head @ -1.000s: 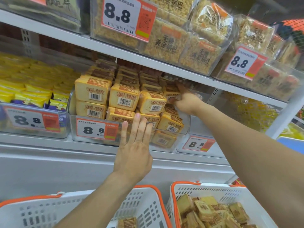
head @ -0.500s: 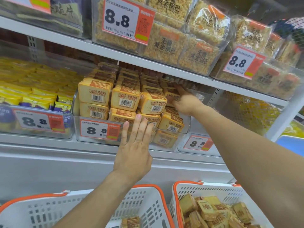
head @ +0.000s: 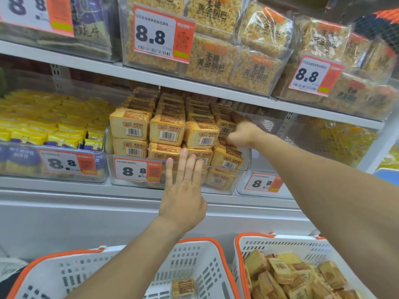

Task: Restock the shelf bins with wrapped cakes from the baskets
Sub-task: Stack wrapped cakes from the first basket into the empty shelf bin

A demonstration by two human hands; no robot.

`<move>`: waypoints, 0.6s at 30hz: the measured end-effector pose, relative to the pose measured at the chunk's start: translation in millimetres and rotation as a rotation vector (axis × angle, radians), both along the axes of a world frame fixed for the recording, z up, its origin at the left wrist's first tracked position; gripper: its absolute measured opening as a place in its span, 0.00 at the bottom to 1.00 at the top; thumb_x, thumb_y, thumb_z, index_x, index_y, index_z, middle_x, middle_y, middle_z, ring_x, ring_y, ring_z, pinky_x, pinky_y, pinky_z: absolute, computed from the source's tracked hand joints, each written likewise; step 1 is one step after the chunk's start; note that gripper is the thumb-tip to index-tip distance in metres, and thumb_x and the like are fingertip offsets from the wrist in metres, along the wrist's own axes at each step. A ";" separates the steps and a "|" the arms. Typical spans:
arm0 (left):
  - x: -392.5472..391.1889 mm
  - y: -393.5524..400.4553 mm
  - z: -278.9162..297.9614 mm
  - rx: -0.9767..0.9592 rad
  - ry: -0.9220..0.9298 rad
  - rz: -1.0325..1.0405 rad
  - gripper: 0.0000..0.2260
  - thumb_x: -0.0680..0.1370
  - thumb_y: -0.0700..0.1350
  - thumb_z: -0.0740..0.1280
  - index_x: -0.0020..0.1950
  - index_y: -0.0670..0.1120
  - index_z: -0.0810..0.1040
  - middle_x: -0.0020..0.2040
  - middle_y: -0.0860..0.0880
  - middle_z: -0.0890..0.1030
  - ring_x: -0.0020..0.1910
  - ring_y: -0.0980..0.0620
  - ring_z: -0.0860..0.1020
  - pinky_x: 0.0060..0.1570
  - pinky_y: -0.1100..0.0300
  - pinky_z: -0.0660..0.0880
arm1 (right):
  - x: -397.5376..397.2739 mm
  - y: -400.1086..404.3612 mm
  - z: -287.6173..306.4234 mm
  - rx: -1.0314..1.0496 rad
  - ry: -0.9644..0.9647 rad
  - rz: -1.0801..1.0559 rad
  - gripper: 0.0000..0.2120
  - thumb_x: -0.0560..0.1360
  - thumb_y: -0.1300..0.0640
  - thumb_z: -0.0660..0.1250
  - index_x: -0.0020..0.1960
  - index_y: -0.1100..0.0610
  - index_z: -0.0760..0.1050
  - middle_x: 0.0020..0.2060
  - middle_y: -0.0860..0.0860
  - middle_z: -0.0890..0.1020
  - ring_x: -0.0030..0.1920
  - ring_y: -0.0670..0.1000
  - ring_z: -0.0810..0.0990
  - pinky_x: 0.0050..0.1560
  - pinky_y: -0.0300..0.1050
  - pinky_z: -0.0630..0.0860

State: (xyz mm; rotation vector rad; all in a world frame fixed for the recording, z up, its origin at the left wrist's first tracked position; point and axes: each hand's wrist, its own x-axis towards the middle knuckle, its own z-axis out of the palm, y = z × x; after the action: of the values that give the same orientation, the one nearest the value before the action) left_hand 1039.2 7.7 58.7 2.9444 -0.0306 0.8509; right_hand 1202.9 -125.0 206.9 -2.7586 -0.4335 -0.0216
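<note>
Now, left hand [head: 183, 190]: fingers lying straight, pressing the clear bin [head: 241, 167] front.
Right hand [head: 241, 132]: curling round a wrapped cake [head: 225, 128] at the bin's right side.
Baskets: right basket [head: 280, 244] holding loose cakes below.

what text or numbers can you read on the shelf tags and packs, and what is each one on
"8.8": price tag on the upper rice-crust bin.
"8.8": price tag on the upper right bin.
"8.8": price tag on the cake bin.
"8.8": price tag on the yellow-pack bin.
"8.8": price tag on the empty bin.
"无糖 黄金锅巴": rice-crust packs.
Small print on the tags, barcodes and the wrapped cakes is too blurred to read.
</note>
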 end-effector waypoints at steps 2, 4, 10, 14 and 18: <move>-3.4 2.4 2.8 -0.061 -0.032 -0.047 0.41 0.69 0.49 0.71 0.79 0.40 0.62 0.80 0.41 0.61 0.82 0.40 0.48 0.77 0.37 0.44 | -5.4 2.0 2.9 -0.001 0.053 -0.036 0.37 0.70 0.55 0.70 0.77 0.54 0.62 0.68 0.59 0.75 0.66 0.61 0.75 0.64 0.57 0.76; -9.3 6.2 4.0 -0.217 -0.118 -0.151 0.37 0.71 0.44 0.69 0.79 0.41 0.62 0.81 0.44 0.59 0.82 0.45 0.46 0.79 0.42 0.44 | -16.1 -1.1 -1.1 0.046 0.047 -0.071 0.27 0.77 0.56 0.67 0.73 0.63 0.67 0.64 0.61 0.78 0.62 0.61 0.78 0.60 0.54 0.78; -44.4 29.0 -59.7 -0.650 -0.218 -0.241 0.12 0.74 0.38 0.63 0.54 0.50 0.75 0.53 0.54 0.79 0.54 0.52 0.77 0.54 0.54 0.74 | -101.0 -20.6 -72.8 0.569 -0.445 -0.122 0.21 0.81 0.57 0.65 0.72 0.60 0.67 0.69 0.57 0.70 0.67 0.44 0.67 0.67 0.34 0.61; -73.8 54.5 -142.8 -0.780 0.220 -0.005 0.05 0.72 0.46 0.60 0.45 0.54 0.74 0.35 0.57 0.76 0.38 0.50 0.77 0.40 0.54 0.72 | -175.9 -8.3 -170.8 0.768 -0.595 -0.083 0.08 0.77 0.64 0.64 0.52 0.53 0.72 0.51 0.52 0.73 0.53 0.46 0.72 0.57 0.35 0.67; -113.8 88.2 -216.8 -0.668 0.625 0.226 0.10 0.77 0.44 0.65 0.58 0.45 0.75 0.55 0.46 0.78 0.57 0.42 0.78 0.53 0.52 0.72 | -223.2 5.0 -289.2 0.603 0.037 -0.022 0.07 0.75 0.64 0.65 0.47 0.53 0.74 0.42 0.47 0.77 0.43 0.39 0.77 0.46 0.35 0.74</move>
State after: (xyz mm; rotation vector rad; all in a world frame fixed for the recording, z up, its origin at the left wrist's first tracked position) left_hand 925.4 95.8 -158.1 2.4434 0.5168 -0.0909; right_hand 979.8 -120.0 -82.3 -2.1659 -0.3202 -0.0910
